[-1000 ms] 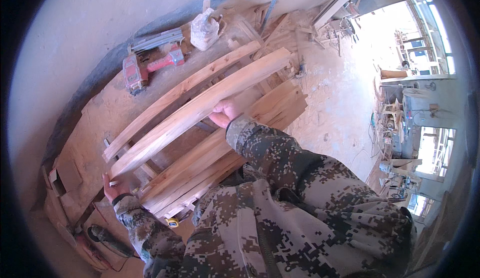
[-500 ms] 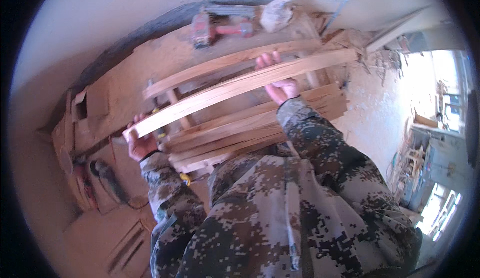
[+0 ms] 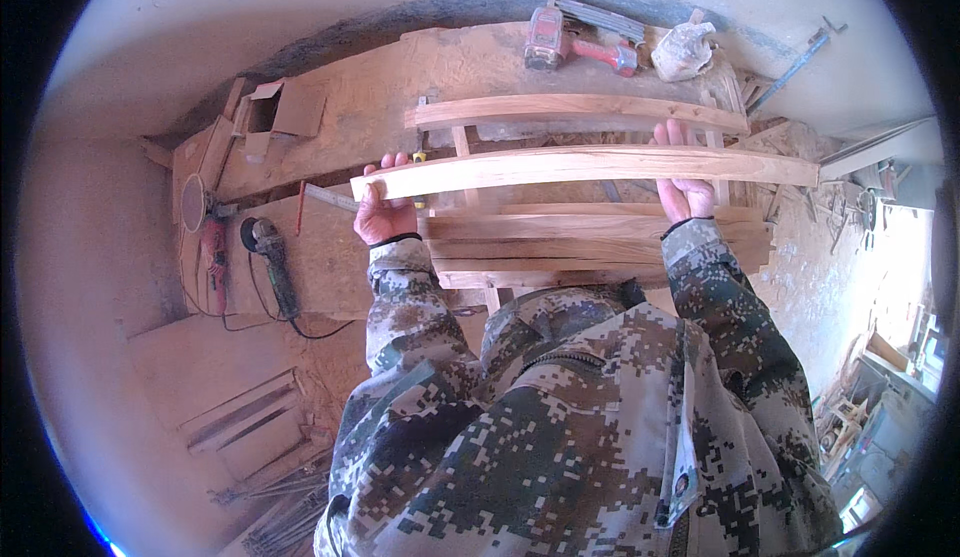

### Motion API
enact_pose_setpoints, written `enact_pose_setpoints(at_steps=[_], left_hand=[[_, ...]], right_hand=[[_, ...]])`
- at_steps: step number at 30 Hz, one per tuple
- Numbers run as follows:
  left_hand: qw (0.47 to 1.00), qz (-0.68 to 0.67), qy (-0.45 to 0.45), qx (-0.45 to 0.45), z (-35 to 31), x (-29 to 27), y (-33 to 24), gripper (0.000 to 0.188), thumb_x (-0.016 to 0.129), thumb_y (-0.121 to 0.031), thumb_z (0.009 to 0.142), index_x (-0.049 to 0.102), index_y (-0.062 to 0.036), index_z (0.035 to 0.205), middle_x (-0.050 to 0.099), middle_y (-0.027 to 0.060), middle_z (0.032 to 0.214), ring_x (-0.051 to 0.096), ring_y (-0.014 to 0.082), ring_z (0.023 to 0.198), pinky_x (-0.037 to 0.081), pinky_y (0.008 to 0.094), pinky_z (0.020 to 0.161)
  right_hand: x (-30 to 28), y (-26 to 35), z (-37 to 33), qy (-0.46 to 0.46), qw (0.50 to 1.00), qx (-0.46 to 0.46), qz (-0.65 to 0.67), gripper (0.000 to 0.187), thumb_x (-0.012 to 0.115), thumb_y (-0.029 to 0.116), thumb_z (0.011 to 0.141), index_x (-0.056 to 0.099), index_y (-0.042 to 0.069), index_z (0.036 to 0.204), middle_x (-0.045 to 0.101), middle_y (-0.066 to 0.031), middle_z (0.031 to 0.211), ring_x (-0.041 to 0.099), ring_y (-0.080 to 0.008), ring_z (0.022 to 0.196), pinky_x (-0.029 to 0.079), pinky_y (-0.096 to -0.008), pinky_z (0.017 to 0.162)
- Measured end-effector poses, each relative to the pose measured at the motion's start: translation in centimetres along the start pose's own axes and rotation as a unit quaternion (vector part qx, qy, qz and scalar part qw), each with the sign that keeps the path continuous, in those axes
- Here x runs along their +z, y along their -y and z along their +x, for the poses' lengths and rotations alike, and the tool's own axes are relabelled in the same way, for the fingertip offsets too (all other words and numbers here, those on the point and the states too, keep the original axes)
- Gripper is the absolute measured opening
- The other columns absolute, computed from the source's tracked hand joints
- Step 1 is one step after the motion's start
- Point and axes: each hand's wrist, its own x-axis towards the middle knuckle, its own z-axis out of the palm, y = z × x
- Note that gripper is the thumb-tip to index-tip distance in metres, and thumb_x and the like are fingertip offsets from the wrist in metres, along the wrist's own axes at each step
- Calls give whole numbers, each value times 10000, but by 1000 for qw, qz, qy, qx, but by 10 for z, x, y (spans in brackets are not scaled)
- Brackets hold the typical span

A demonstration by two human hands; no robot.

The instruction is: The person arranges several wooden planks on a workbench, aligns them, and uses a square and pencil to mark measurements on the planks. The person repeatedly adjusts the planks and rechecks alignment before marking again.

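Observation:
Between my hands a long pale wooden board [image 3: 560,168] is held up, running almost level from left to right. My left hand [image 3: 386,212] grips its left end, thumb on the near face and fingers behind. Farther along, my right hand [image 3: 684,189] wraps round it from below, fingertips showing above the top edge. Beyond it, another wooden strip [image 3: 580,107] lies across short crosspieces on the bench. Several stacked boards [image 3: 570,254] lie nearer my body, below the held one. A yellow-and-black tool [image 3: 419,182] shows partly beside my left fingers.
A red cordless power tool [image 3: 583,45] and a whitish bag [image 3: 685,50] stand at the back of the workbench [image 3: 400,77]. At the left are an open cardboard box [image 3: 265,117], a red grinder [image 3: 214,247] and a dark green grinder [image 3: 275,272] with cords.
The view has turned and shifted, so the bench now lies farther right and more level. The board, earlier slanting up to the right, appears nearly horizontal, still in both hands.

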Motion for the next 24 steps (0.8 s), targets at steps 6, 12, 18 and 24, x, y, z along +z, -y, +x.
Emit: enact_pose_setpoints(at_steps=[6,12,18,24], left_hand=[[994,29,-84,-57,11,-4,6,391,691,-323,868,630,-60,1151,632,244,1254,580,462,1201,476,598,1022],[976,94,-90,-177,32,-14,9,532,593,-371,915,580,70,1213,648,237,1211,614,410,1146,493,568,990],[965,85,-127,-213,49,-24,16,531,592,-375,932,549,15,1290,584,224,1326,528,403,1264,384,623,1081],[935,130,-260,-204,58,-10,27,543,677,-337,886,527,-44,1318,569,180,1344,501,374,1286,369,639,1086]], right_hand=[[-13,2,-6,-30,998,-2,55,833,554,-196,667,396,40,1450,491,-183,1441,387,-375,1409,260,-500,1239],[-23,0,-17,-117,983,8,142,578,561,-87,726,512,-24,1299,555,-221,1330,473,-359,1324,303,-498,1196],[-33,2,-23,-148,978,-9,145,454,611,93,783,550,-48,1210,608,-197,1243,538,-363,1218,374,-532,1113],[-47,-2,-12,-271,951,13,148,492,668,112,760,560,-1,1227,609,-167,1256,537,-363,1206,377,-529,1104]])
